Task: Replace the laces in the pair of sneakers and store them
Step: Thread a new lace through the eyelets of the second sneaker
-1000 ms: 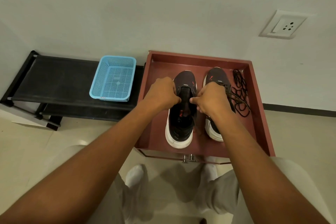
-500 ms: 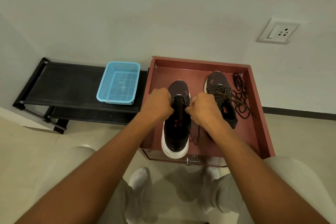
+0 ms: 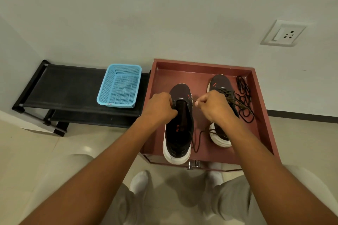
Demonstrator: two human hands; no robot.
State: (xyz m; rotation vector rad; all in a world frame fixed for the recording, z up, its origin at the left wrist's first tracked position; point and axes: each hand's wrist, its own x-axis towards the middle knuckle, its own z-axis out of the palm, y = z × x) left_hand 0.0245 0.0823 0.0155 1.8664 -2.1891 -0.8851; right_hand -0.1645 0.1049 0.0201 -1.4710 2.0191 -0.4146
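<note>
Just the one head cam here, wide-angle, looking forward and steeply down from above the person's own arms. It's facing a white wall [image 3: 164,14], taking in the red tray [image 3: 263,115] close up and floor [image 3: 36,151] below.

The right hand [image 3: 214,107] has drawn the lace [image 3: 198,139] sideways.

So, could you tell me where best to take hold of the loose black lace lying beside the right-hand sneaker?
Probably pinch the loose black lace at its near loops, coming from above: it lies flat in the red tray, close to the right wall and the sneaker.
</note>
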